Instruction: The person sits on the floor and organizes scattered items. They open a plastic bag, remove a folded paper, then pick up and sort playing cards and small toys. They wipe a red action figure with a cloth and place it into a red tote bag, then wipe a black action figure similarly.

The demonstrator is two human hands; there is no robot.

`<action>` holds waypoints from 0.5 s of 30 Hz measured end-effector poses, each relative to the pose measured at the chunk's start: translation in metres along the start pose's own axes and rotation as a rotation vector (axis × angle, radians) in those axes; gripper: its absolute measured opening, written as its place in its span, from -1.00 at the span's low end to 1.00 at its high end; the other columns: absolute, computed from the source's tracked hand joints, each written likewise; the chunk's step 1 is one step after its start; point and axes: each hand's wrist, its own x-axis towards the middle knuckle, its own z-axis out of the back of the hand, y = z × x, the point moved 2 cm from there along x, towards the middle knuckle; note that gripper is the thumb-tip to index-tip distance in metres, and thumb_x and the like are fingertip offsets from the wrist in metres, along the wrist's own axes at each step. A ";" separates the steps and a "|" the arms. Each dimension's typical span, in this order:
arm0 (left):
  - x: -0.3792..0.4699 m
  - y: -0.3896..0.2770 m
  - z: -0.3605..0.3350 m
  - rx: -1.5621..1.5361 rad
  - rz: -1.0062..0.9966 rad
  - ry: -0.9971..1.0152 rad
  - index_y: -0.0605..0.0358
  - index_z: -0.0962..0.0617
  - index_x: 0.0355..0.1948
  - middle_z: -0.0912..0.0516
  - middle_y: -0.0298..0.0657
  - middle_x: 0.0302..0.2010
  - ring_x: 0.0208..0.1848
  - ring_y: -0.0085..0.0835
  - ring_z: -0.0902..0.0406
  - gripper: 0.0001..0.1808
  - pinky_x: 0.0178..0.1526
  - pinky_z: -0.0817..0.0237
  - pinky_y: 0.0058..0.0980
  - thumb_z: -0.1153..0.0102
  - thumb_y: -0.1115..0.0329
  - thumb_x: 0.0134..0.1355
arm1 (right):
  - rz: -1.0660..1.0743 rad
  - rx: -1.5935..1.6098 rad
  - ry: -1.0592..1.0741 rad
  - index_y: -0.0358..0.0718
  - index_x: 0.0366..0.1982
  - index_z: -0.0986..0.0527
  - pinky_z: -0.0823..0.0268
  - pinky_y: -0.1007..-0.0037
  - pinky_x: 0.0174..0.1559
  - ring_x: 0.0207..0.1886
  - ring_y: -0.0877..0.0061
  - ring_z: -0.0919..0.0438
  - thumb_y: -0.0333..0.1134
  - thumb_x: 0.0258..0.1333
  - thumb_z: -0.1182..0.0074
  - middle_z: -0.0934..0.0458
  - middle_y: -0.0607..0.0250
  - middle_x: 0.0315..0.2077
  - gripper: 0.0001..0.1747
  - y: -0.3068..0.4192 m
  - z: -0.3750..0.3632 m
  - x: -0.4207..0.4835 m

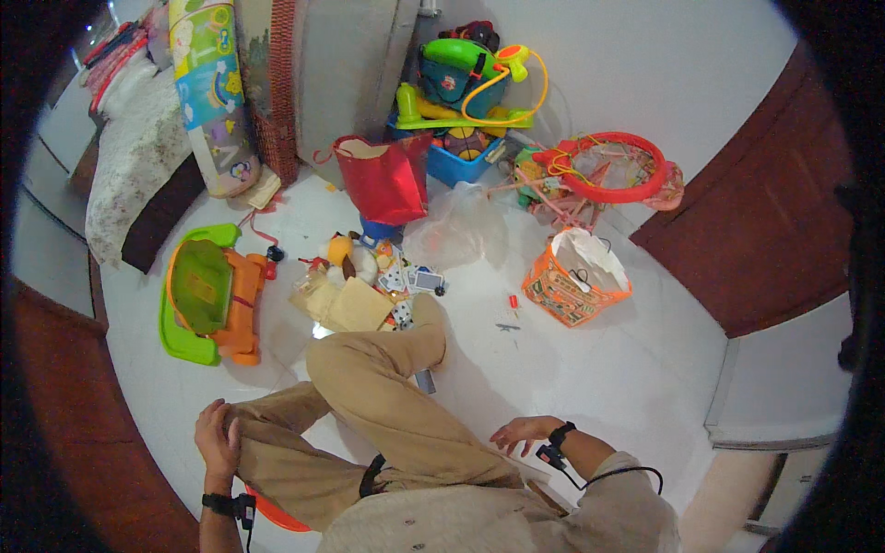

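My left hand (pixel 216 439) rests on my bent left knee in tan trousers (pixel 290 456), holding nothing. Above the floor beside my right thigh is my right hand (pixel 522 432), its fingers slightly bent and apart, with nothing in them. Each wrist wears a black strap with a small cabled device. Beyond my right foot lies a pile with a plush toy (pixel 356 263), playing cards (pixel 394 278) and a tan cardboard piece (pixel 361 304). Part of an orange-red seat (pixel 276 513) shows beneath me.
A green and orange toy cart (pixel 238 304) stands left. Ahead are a red bag (pixel 386 178), a clear plastic bag (pixel 460 228) and a blue toy bin (pixel 464 169). Further right are an orange patterned bag (pixel 572 294) and a red ring-topped toy frame (pixel 615 195). Small pieces (pixel 508 327) lie on the floor.
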 end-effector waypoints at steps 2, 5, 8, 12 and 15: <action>0.003 -0.001 0.001 -0.078 0.038 0.004 0.18 -0.57 -0.06 -0.58 -0.01 0.06 0.07 -0.04 -0.50 -0.63 0.13 -0.32 -0.19 -0.21 0.35 0.07 | 0.054 -0.042 -0.004 -0.07 0.33 -0.27 -0.44 0.13 0.02 0.18 0.33 -0.44 -0.01 0.22 -0.05 -0.38 0.18 0.21 -0.31 0.003 0.011 0.000; 0.017 -0.010 0.008 -0.100 0.004 0.080 0.18 -0.56 0.00 -0.57 0.01 0.08 0.11 -0.02 -0.49 -0.56 0.19 -0.30 -0.20 -0.28 0.36 0.05 | 0.114 -0.044 -0.103 -0.08 0.30 -0.31 -0.45 0.17 0.00 0.14 0.38 -0.47 0.03 0.19 -0.09 -0.43 0.20 0.15 -0.30 0.007 0.028 0.001; 0.047 -0.026 0.024 -0.240 0.053 0.196 0.21 -0.53 0.08 -0.57 -0.02 0.09 0.16 -0.10 -0.49 -0.48 0.25 -0.27 -0.25 -0.34 0.36 0.06 | 0.244 0.097 -0.232 -0.13 0.22 -0.40 -0.47 0.22 -0.02 0.07 0.44 -0.50 0.02 0.19 -0.11 -0.51 0.22 0.04 -0.36 0.018 0.050 -0.003; 0.104 -0.068 0.041 -0.615 -0.015 0.177 0.22 -0.50 0.13 -0.58 -0.12 0.09 0.20 -0.31 -0.46 -0.47 0.25 -0.26 -0.35 -0.33 0.39 0.12 | 0.413 0.170 -0.506 -0.22 0.06 -0.51 -0.49 0.29 -0.07 -0.06 0.50 -0.56 -0.08 0.21 -0.13 -0.60 0.28 -0.12 -0.52 0.056 0.092 -0.035; 0.148 -0.105 0.035 -0.632 -0.316 0.133 0.21 -0.52 0.13 -0.56 -0.11 0.14 0.24 -0.28 -0.44 -0.50 0.28 -0.23 -0.32 -0.27 0.23 0.20 | 0.502 0.173 -0.750 -0.25 -0.01 -0.52 -0.50 0.32 -0.14 -0.16 0.45 -0.61 -0.21 0.19 -0.16 -0.63 0.23 -0.20 -0.61 0.118 0.127 -0.088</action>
